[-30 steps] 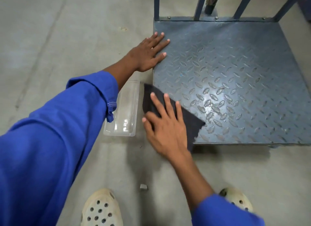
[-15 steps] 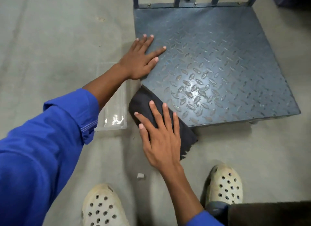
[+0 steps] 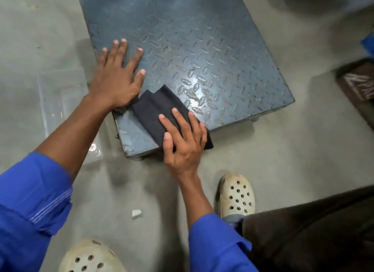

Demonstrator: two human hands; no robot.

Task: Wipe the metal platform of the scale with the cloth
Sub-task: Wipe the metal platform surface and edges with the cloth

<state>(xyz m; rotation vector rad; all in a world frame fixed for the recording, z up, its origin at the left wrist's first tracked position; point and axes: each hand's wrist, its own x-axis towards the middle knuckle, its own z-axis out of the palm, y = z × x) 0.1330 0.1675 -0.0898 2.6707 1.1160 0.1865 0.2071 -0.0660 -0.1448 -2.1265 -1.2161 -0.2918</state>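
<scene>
The floor (image 3: 263,160) is bare grey concrete. The metal platform (image 3: 192,49) of the scale, in blue-grey tread plate, fills the frame from 11 to 2 o'clock. A clear plastic container (image 3: 60,101) lies on the floor at 9 o'clock, beside the platform. The left hand (image 3: 117,77) rests flat on the platform's left edge, grip wide, holding nothing. The right hand (image 3: 184,140) presses flat, fingers spread, on the dark cloth (image 3: 153,107), which overhangs the platform's near edge at centre frame.
</scene>
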